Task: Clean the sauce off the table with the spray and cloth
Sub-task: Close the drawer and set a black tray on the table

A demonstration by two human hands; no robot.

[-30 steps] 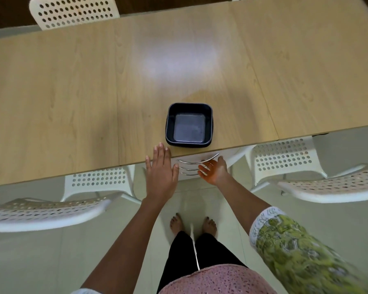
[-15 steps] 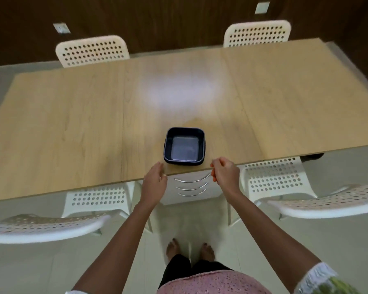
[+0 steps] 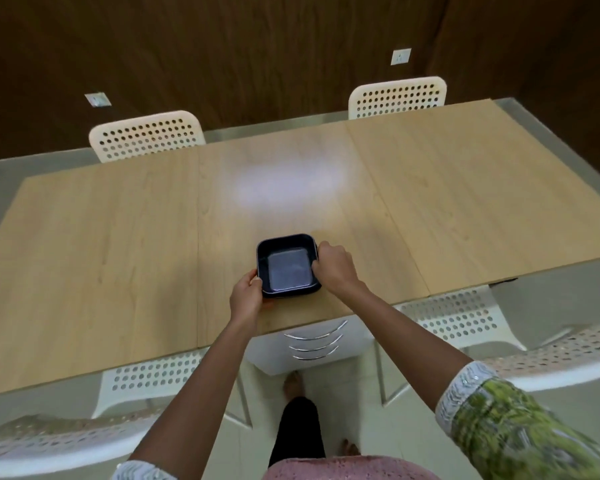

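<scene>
A dark blue square dish (image 3: 286, 266) sits near the front edge of the long wooden table (image 3: 118, 244). My left hand (image 3: 246, 296) grips the dish's near left corner, thumb over the rim. My right hand (image 3: 335, 266) grips its right rim, fingers curled over the edge. No spray, cloth or sauce shows in this view.
White perforated chairs stand at the far side (image 3: 146, 135) (image 3: 397, 97) and at the near side (image 3: 458, 317) (image 3: 153, 374). A white drawer unit with curved metal handles (image 3: 314, 344) sits under the table's front edge. A dark wood wall rises behind.
Both hands rose from below the table's front edge onto the dish and took hold of it. The camera tilted up, showing the far chairs and the wall.
</scene>
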